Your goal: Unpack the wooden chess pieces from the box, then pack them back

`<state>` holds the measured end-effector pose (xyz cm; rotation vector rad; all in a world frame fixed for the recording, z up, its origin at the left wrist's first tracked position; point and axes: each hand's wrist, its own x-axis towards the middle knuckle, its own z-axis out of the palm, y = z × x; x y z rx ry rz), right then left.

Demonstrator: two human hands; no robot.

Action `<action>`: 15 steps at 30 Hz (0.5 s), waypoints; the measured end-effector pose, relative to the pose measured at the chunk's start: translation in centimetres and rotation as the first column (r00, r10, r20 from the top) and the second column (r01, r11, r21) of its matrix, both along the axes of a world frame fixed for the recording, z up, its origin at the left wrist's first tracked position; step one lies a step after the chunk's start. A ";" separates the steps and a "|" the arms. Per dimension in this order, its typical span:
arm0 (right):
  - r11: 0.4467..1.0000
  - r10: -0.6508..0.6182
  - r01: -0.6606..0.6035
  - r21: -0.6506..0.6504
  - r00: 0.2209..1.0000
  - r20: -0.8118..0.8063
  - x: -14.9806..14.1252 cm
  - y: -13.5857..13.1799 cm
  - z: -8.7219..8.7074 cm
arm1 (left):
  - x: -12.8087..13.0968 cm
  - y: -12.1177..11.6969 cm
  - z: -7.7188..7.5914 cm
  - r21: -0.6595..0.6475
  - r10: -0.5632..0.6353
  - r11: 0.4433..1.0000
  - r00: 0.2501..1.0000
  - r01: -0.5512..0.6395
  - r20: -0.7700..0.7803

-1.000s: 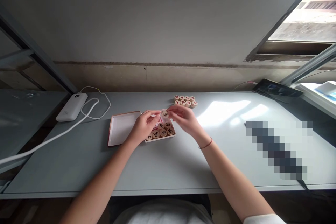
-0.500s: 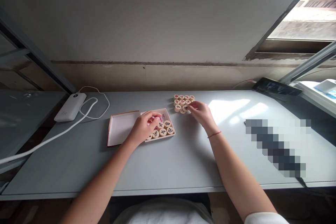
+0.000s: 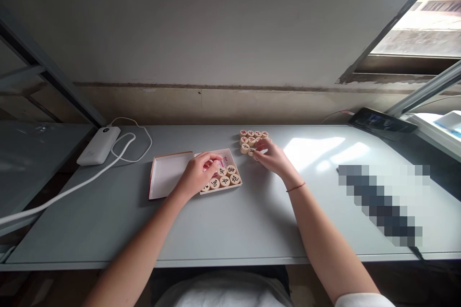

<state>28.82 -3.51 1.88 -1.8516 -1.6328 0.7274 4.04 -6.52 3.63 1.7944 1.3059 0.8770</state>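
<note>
My left hand (image 3: 200, 172) hangs over the left part of a shallow white box (image 3: 238, 185), its fingers curled with thumb and fingertips close together. Whatever may be between them I cannot make out. Several round wooden Chinese chess pieces (image 3: 224, 181) with black characters lie face up in the box. To the right of it, more chess pieces (image 3: 244, 140) stand on the desk in close rows, red characters at the back and black in front. At the front right of these rows is my right hand (image 3: 272, 157), thumb and fingers apart, partly covering some pieces.
The box lid (image 3: 169, 177) lies inside up, left of the box. A white power bank (image 3: 99, 146) with a white cable (image 3: 72, 196) sits at the left on the grey desk (image 3: 230, 230). At the back right a phone (image 3: 383, 121) leans. A blurred dark object (image 3: 382, 208) lies at the right.
My right hand has let go of a black-lettered piece at the front of the rows, its thumb and fingers now parted. My left hand has stayed over the box; the view has shifted slightly.
</note>
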 end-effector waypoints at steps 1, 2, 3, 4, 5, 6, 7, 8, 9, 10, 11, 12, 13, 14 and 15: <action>1.000 0.006 -0.006 -0.002 1.000 0.013 -0.1 0.0 0.0 | 0.0 0.0 0.0 -0.002 -0.001 1.000 1.000 0.001 -0.003; 1.000 0.014 -0.014 0.000 1.000 0.026 -0.1 -0.1 0.0 | 0.0 0.0 0.0 -0.004 -0.003 1.000 1.000 0.003 -0.005; 1.000 0.022 -0.022 0.004 0.999 0.036 -0.1 -0.1 0.0 | 0.0 0.0 0.0 -0.006 -0.005 1.000 1.000 0.005 -0.007; 1.000 0.028 -0.029 0.005 0.999 0.044 -0.1 -0.1 0.0 | 0.0 0.0 0.0 -0.006 -0.008 1.000 1.000 0.008 -0.009; 0.999 0.033 -0.033 0.004 0.998 0.051 -0.1 -0.1 0.1 | 0.0 0.1 0.0 -0.007 -0.011 1.000 1.000 0.011 -0.010; 0.999 0.035 -0.036 0.004 0.998 0.059 0.0 -0.1 0.2 | 0.1 0.0 0.1 -0.006 -0.014 1.000 1.000 0.014 -0.012; 0.999 0.040 -0.040 0.002 0.997 0.072 0.0 -0.2 0.4 | 0.1 0.0 0.1 -0.005 -0.016 1.000 1.000 0.015 -0.013; 0.999 0.048 -0.048 0.001 0.995 0.090 0.0 -0.2 0.6 | 0.1 0.0 0.2 -0.002 -0.016 1.000 1.000 0.016 -0.015; 0.998 0.059 -0.059 -0.002 0.992 0.115 0.0 -0.4 0.9 | 0.1 0.0 0.2 0.001 -0.016 1.000 1.000 0.016 -0.017; 0.997 0.075 -0.075 -0.011 0.987 0.144 -0.1 -0.5 1.1 | 0.1 0.0 0.3 0.005 -0.015 1.000 1.000 0.015 -0.019; 0.995 0.094 -0.090 -0.030 0.980 0.178 -0.2 -0.7 1.3 | 0.1 0.0 0.3 0.008 -0.016 1.000 1.000 0.016 -0.020; 0.993 0.114 -0.105 -0.056 0.969 0.218 -0.3 -0.9 1.4 | 0.1 0.0 0.3 0.010 -0.017 1.000 1.000 0.017 -0.022; 0.990 0.134 -0.117 -0.081 0.955 0.263 -0.5 -1.0 1.5 | 0.1 0.0 0.3 0.011 -0.020 1.000 1.000 0.020 -0.023; 0.987 0.154 -0.128 -0.101 0.939 0.307 -0.6 -1.2 1.6 | 0.1 0.0 0.3 0.012 -0.021 1.000 0.999 0.021 -0.025; 0.983 0.172 -0.141 -0.114 0.923 0.343 -0.7 -1.3 1.7 | 0.1 0.0 0.3 0.013 -0.020 1.000 0.999 0.021 -0.027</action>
